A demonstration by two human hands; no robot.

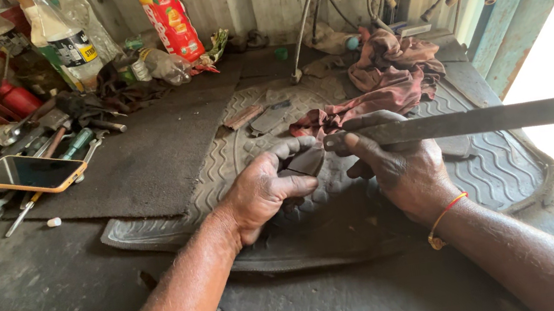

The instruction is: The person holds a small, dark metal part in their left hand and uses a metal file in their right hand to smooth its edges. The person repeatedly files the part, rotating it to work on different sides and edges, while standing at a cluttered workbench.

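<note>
We work over a ribbed rubber mat (496, 175) on the bench, a red rag (392, 78) at one o'clock and a phone (30, 173) at nine o'clock. Our right hand (402, 170) is clenched on a long flat metal bar (503, 117) running off to three o'clock. Our left hand (264, 190) pinches a small dark piece (307, 162), touching the bar's near end. The piece looks uncut and unmarked, so the work seems hardly begun.

A grey wave-ribbed rubber mat (495, 168) is lying under a maroon rag (388, 75); at ten o'clock, an orange-edged black phone (29, 174) is gleaming.
</note>
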